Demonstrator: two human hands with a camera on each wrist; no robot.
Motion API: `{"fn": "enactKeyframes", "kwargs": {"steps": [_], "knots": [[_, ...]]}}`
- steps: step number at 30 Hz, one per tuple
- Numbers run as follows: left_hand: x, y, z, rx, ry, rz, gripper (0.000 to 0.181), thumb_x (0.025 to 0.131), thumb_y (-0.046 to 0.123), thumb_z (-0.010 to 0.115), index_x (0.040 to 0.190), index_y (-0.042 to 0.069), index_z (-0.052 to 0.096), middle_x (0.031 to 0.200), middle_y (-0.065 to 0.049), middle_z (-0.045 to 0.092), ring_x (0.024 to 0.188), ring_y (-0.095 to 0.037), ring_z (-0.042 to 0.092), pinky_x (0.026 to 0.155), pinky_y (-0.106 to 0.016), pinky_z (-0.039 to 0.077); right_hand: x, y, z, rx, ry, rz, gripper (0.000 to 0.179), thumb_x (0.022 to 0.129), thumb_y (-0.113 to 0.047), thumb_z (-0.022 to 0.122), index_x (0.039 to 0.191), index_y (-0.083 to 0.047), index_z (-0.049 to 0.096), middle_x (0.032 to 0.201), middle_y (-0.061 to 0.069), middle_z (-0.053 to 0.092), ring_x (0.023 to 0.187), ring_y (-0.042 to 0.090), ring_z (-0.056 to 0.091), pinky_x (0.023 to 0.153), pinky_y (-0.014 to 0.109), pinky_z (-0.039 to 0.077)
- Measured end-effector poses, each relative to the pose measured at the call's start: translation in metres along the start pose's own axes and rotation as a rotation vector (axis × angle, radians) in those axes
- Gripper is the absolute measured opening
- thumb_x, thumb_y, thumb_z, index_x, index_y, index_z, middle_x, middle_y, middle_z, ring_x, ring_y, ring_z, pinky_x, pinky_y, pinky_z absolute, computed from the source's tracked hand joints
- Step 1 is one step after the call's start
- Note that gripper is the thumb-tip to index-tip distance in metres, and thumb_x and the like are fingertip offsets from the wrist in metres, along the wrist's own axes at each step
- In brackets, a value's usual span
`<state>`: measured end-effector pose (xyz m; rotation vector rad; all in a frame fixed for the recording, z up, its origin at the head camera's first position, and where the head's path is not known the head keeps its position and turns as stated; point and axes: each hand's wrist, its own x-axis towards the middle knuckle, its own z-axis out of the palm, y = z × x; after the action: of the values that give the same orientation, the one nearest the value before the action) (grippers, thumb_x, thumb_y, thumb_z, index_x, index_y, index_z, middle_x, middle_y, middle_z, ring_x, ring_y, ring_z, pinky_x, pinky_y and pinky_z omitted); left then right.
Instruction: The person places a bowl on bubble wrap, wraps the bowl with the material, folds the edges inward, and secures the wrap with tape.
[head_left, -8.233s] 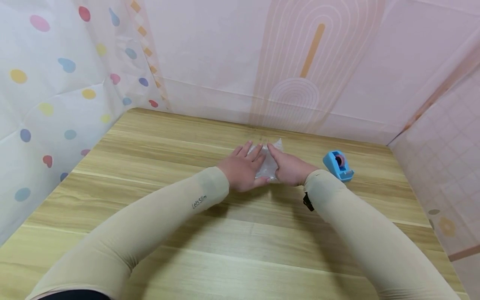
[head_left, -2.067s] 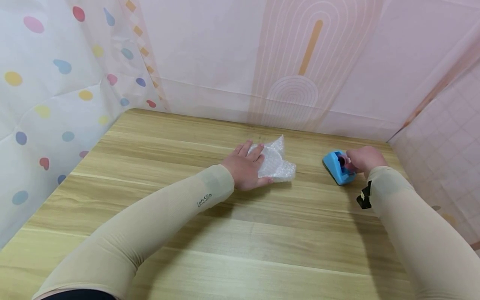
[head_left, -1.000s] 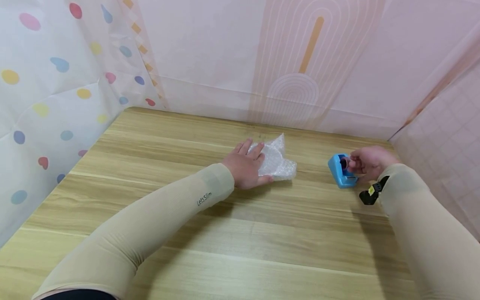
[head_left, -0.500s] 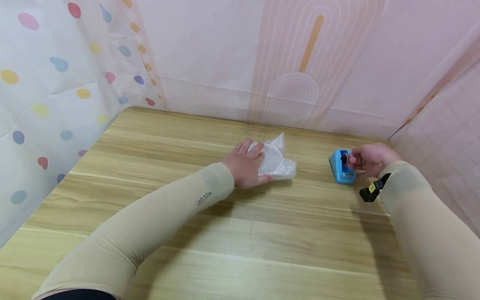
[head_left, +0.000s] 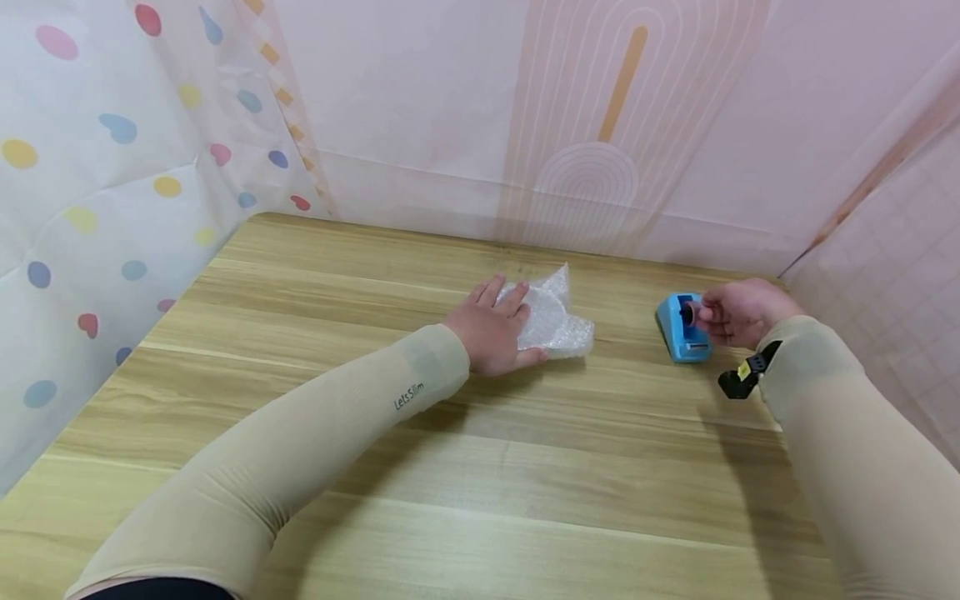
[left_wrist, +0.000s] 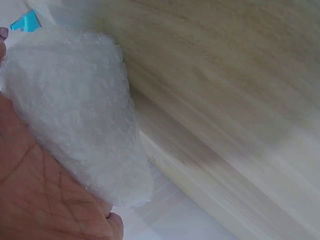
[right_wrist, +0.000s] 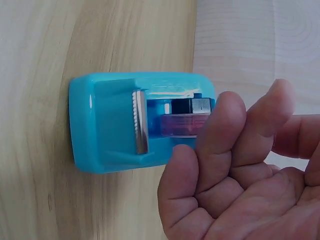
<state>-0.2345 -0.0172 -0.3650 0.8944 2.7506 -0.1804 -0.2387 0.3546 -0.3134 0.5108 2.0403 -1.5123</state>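
My left hand (head_left: 491, 333) lies flat with fingers spread on a bubble-wrap bundle (head_left: 555, 325), pressing it to the table; a round outline shows through the wrap. In the left wrist view, the palm (left_wrist: 45, 190) lies along the bubble wrap's edge. To the right stands a blue tape dispenser (head_left: 682, 329) with a metal serrated cutter (right_wrist: 140, 122) and a pink tape roll (right_wrist: 179, 125). My right hand (head_left: 742, 312) is at the roll, its fingers curled, seemingly pinching the tape; thumb and fingertip contact is mostly hidden.
The wood-grain table (head_left: 465, 500) stretches in front of both arms. A printed cloth backdrop (head_left: 420, 108) stands behind it, with a dotted cloth (head_left: 90, 250) on the left and a grid-patterned one (head_left: 900, 275) on the right.
Earlier both hands were on the bubble wrap; the right hand has since moved right to the tape dispenser. The dispenser has shifted and turned slightly. My left hand has stayed on the bundle.
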Motion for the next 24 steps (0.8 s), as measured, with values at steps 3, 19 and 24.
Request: {"fn": "enactKeyframes", "kwargs": {"steps": [3,19,24], "knots": [[-0.0001,0.0001,0.0001,0.0,-0.001,-0.001,0.096,0.102,0.08,0.023,0.169,0.011,0.022,0.18,-0.006,-0.003,0.165,-0.039,-0.008,0.135,-0.052,0.003,-0.0005,-0.0015,0.0,-0.011,0.001,-0.001,0.043,0.113,-0.02,0.032,0.083,-0.018,0.063,0.07,-0.012,0.066,0.079,0.006,0.063,0.087,0.028,0.053],[-0.0004,0.0004,-0.0021,0.002,-0.008,-0.002,0.096,0.102,0.079,0.024,0.169,0.011,0.021,0.179,-0.006,-0.003,0.165,-0.039,-0.008,0.135,-0.052,0.003,-0.002,-0.0062,-0.004,0.004,-0.025,-0.043,0.047,0.114,-0.022,0.026,0.08,-0.02,0.058,0.073,-0.013,0.068,0.083,0.004,0.066,0.091,0.028,0.049],[-0.0005,0.0001,-0.0031,0.0,-0.022,-0.005,0.096,0.101,0.08,0.023,0.17,0.012,0.019,0.179,-0.006,-0.006,0.164,-0.04,-0.01,0.135,-0.052,0.003,-0.0039,-0.0092,-0.0051,0.047,-0.002,-0.055,0.043,0.114,-0.022,0.028,0.084,-0.02,0.058,0.076,-0.013,0.07,0.086,0.004,0.069,0.093,0.029,0.05]]}}
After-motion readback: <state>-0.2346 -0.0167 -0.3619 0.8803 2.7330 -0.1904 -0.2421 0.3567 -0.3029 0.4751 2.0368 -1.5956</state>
